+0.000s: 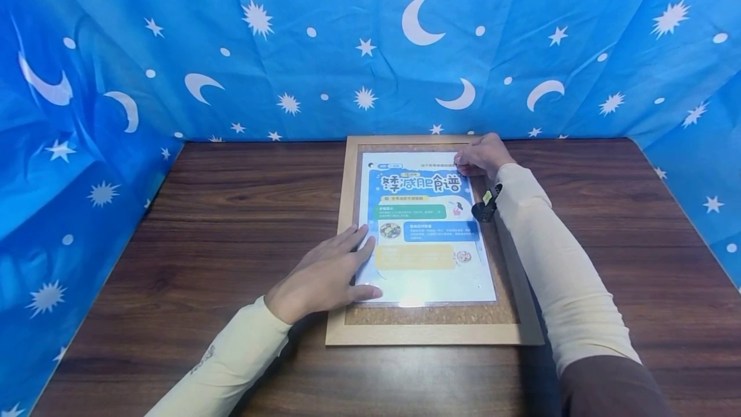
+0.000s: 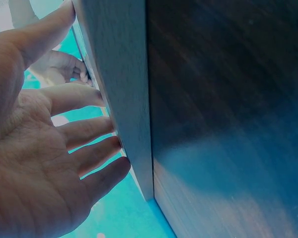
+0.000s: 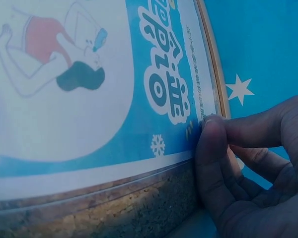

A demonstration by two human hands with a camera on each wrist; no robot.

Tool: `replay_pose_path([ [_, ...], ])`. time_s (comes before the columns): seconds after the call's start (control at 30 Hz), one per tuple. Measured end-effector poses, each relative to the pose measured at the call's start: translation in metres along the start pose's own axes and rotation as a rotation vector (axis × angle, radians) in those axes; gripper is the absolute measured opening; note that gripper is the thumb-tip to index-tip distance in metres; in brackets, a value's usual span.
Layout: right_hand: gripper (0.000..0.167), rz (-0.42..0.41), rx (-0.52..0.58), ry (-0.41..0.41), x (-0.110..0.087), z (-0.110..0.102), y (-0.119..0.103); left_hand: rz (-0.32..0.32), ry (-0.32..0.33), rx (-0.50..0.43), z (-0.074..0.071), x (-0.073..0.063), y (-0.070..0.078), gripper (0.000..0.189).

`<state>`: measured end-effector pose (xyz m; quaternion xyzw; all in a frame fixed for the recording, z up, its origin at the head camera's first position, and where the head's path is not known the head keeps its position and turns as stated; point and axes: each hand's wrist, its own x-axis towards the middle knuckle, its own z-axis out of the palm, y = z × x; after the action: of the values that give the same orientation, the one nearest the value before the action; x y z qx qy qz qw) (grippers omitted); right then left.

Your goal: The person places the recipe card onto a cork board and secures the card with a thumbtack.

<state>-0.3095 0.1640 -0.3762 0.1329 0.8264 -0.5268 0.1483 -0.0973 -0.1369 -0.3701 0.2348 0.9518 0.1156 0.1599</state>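
Observation:
A laminated sheet printed with a blue header and Chinese text lies on a wood-framed cork board. At its upper left corner shows a small dark round spot. My left hand rests with spread, straight fingers on the sheet's left edge and the frame's left side. At the upper right corner, my right hand pinches with thumb and forefinger against the sheet. In the right wrist view those fingertips meet right at the corner; what they pinch is hidden, and I cannot tell its kind.
The board lies on a dark wooden table, its far edge close to a blue curtain with white moons and stars. The curtain also hangs along both sides. A black wrist camera sits over the board's right side.

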Motion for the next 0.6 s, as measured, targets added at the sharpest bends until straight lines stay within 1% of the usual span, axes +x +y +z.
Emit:
replay_pose_path([
  [0.37,0.011,0.047,-0.03,0.026,0.0019,0.0029,-0.0024,0.003,0.0,-0.005,-0.0013,-0.0006,0.0013,0.087],
  [0.6,0.017,0.055,-0.003,0.024,0.002,0.0026,-0.0064,-0.005,-0.004,0.003,-0.0017,-0.0001,0.0018,0.088],
])
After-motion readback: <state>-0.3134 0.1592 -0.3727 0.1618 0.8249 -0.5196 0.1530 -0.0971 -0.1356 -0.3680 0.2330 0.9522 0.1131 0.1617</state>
